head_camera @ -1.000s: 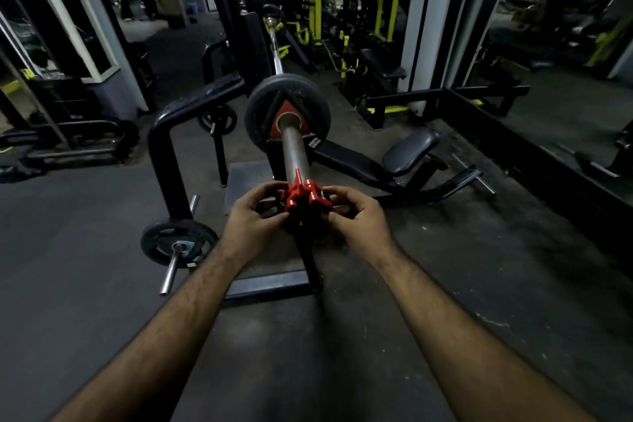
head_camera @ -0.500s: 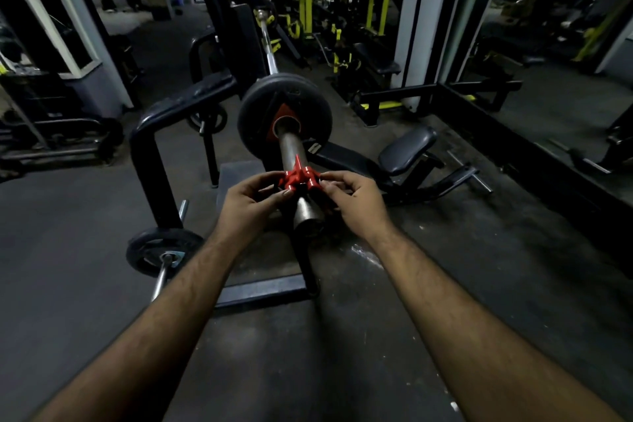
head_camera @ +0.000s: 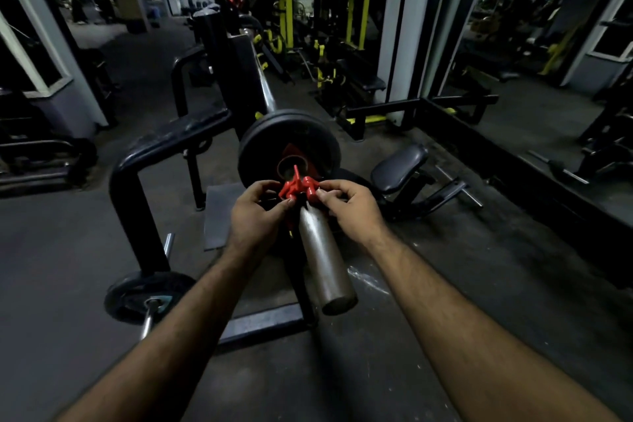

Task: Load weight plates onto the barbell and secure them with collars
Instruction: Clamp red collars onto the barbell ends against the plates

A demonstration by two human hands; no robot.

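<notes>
A steel barbell sleeve (head_camera: 325, 260) points toward me from the rack, its bare end close to the camera. A black weight plate (head_camera: 260, 147) with a red centre sits on the sleeve further back. A red collar (head_camera: 297, 187) is around the sleeve just in front of that plate. My left hand (head_camera: 255, 216) pinches the collar's left side and my right hand (head_camera: 349, 204) pinches its right side. Whether the collar touches the plate is hidden by my fingers.
A black rack frame (head_camera: 137, 188) stands to the left, with a small plate on a peg (head_camera: 147, 295) at its foot. A black padded bench (head_camera: 400, 168) lies to the right. Yellow and white machines fill the back. Dark floor lies under me.
Both hands have slid the red collar from the sleeve's end up along it to just before the plate. The bare sleeve end now shows in front of my hands.
</notes>
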